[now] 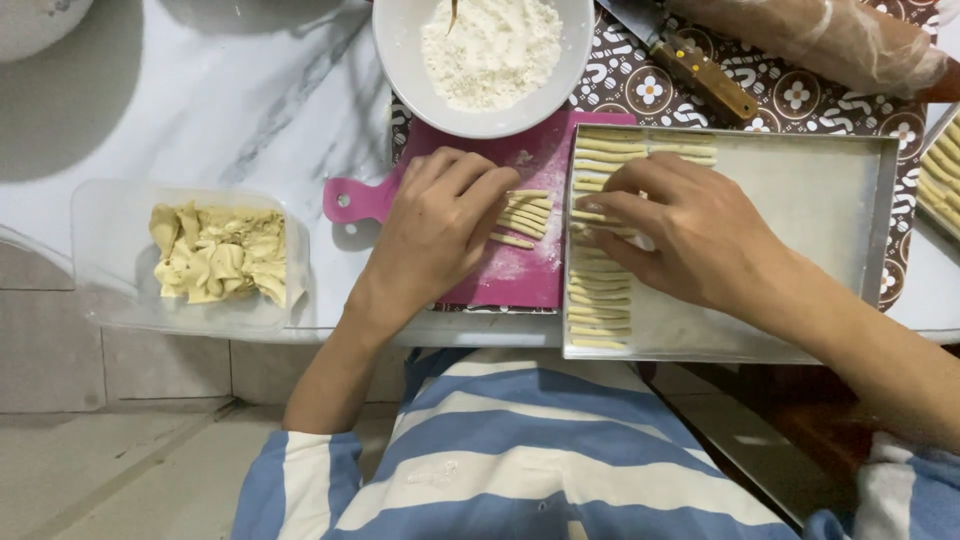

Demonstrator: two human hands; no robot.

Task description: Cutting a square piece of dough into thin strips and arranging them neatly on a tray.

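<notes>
Both hands are down on the dough sticks. My left hand [440,225] rests with curled fingers on the small pile of cut sticks [524,217] on the pink cutting board [500,275]. My right hand [680,235] seems to pinch one stick [598,217] over the rows in the metal baking tray [800,200], just beside the flour bowl [480,60].

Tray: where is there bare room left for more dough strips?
The metal tray is bare across its middle and right, bordered by the strip column at left and the short row on top. The left edge is crowded under the right hand.
</notes>
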